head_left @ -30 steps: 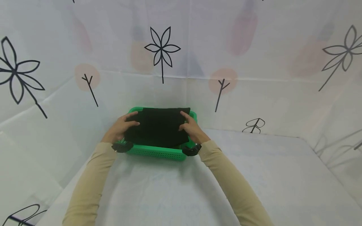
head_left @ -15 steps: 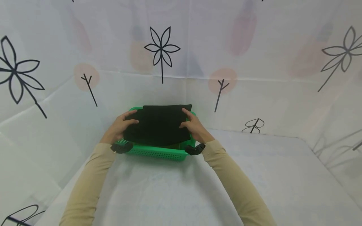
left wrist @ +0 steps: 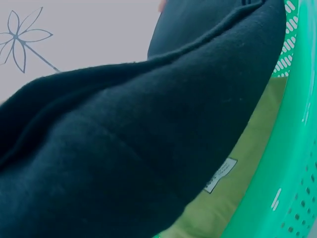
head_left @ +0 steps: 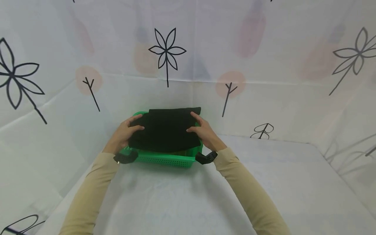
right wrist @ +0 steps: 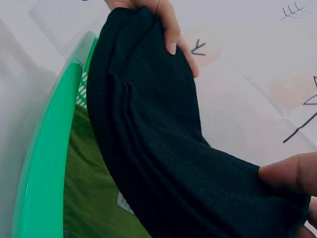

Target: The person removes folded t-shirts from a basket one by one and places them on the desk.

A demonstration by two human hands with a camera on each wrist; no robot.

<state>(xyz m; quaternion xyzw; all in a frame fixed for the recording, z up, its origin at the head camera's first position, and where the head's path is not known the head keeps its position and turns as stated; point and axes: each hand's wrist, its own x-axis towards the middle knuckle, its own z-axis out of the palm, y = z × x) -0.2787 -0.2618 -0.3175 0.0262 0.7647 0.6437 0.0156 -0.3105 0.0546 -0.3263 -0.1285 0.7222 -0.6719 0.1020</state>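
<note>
A folded black garment (head_left: pixel 165 130) is held between my hands over a green plastic basket (head_left: pixel 164 160). My left hand (head_left: pixel 124 132) grips its left side, thumb on top. At the right side, my right hand (head_left: pixel 205 130) pinches it between thumb and fingers. In the right wrist view the folded layers sag in the middle, and the right thumb (right wrist: pixel 287 171) presses on the cloth. Beneath, inside the basket, lies an olive-green garment (left wrist: pixel 198 218) with a white label (left wrist: pixel 221 175). The underside fingers of both hands are mostly hidden by the cloth.
The basket stands on a white-covered table (head_left: pixel 164 199), close to a white backdrop (head_left: pixel 264 107) printed with flowers and twigs. That backdrop also rises along the left and right sides. Dark straps (head_left: pixel 127 156) circle both wrists.
The black garment has risen slightly, its right end shifting up and to the right with my right hand. More of the basket's inside shows under its front edge. My left hand has barely moved.
</note>
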